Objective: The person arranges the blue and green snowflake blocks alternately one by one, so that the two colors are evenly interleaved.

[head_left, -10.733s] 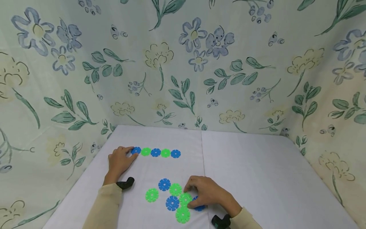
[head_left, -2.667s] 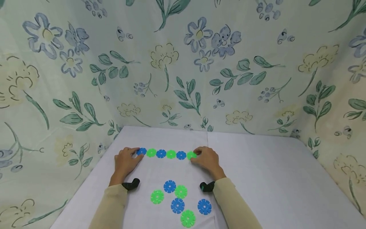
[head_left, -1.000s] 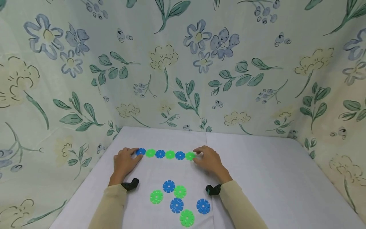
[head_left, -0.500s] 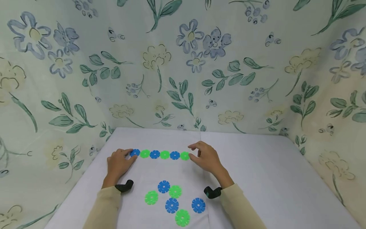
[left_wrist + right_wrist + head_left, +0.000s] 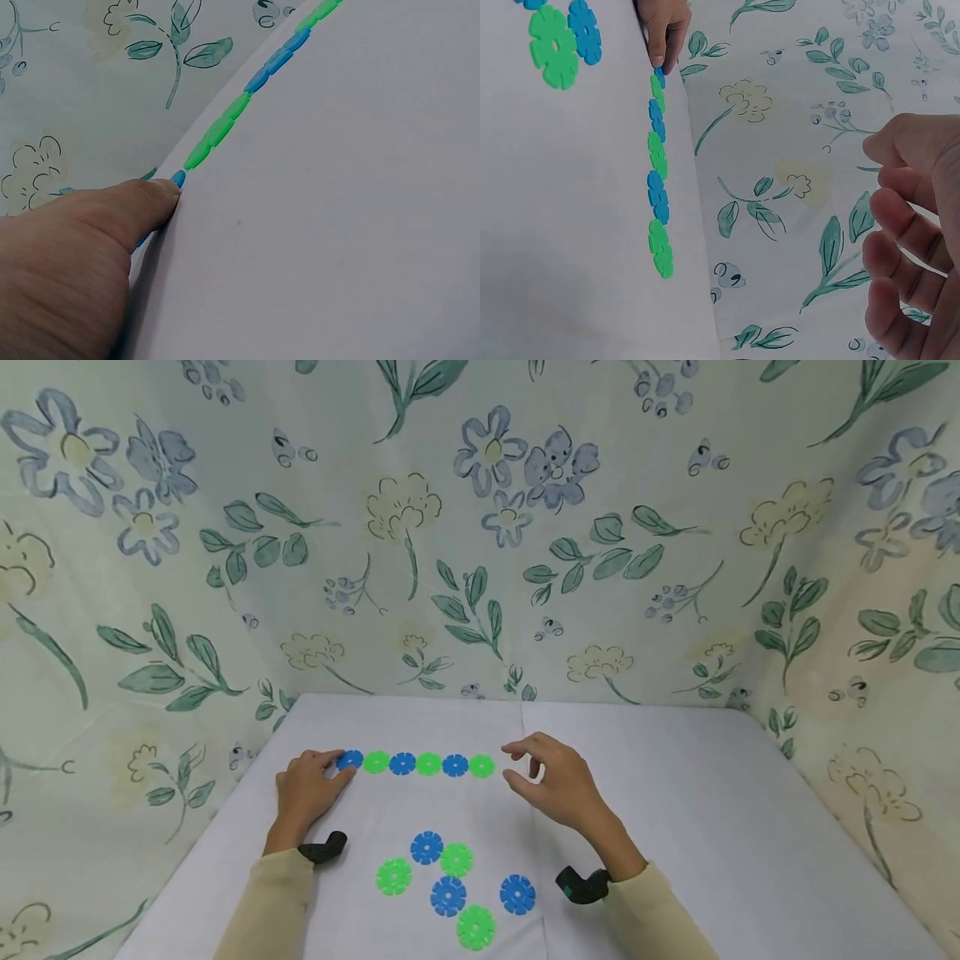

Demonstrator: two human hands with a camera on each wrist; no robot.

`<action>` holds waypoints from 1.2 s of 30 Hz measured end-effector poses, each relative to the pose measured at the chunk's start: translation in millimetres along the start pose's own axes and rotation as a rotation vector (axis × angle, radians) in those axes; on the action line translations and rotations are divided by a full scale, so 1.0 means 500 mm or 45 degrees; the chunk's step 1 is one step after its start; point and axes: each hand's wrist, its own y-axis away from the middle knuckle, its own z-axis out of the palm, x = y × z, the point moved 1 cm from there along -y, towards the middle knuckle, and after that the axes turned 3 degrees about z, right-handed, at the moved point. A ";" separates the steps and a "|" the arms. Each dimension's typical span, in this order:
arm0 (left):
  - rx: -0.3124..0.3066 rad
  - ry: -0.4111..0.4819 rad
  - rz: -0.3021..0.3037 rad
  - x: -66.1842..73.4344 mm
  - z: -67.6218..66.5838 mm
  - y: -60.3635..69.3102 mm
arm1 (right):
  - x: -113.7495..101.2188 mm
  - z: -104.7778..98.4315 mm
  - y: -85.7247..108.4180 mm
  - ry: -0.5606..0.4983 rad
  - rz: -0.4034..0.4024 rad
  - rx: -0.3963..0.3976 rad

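Left hand (image 5: 306, 789) is pinching the row's end blue disc (image 5: 348, 758), right hand (image 5: 561, 783) has fingers parted; six loose discs (image 5: 467, 935) sit nearer, floral cloth (image 5: 480, 677) behind the table (image 5: 675, 810).

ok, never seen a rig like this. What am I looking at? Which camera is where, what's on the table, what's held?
No robot here: just a person's bare left hand and right hand. The head view comes from a head-worn camera looking forward and down. Each wrist view comes from a camera on that wrist, probably the small black device visible there.

On the white cloth-covered table lies a row of six round, notched, plastic-looking discs, alternating blue and green. Nearer the person are six loose discs, three blue, three green. Behind is a pale, flower-printed backdrop.

The left hand pinches the blue disc at the row's left end. The right hand holds nothing; it is just right of the green end disc, not touching it.
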 end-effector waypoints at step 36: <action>0.022 -0.023 -0.009 -0.001 0.006 0.001 | 0.054 -0.017 0.085 -0.237 -0.060 -0.450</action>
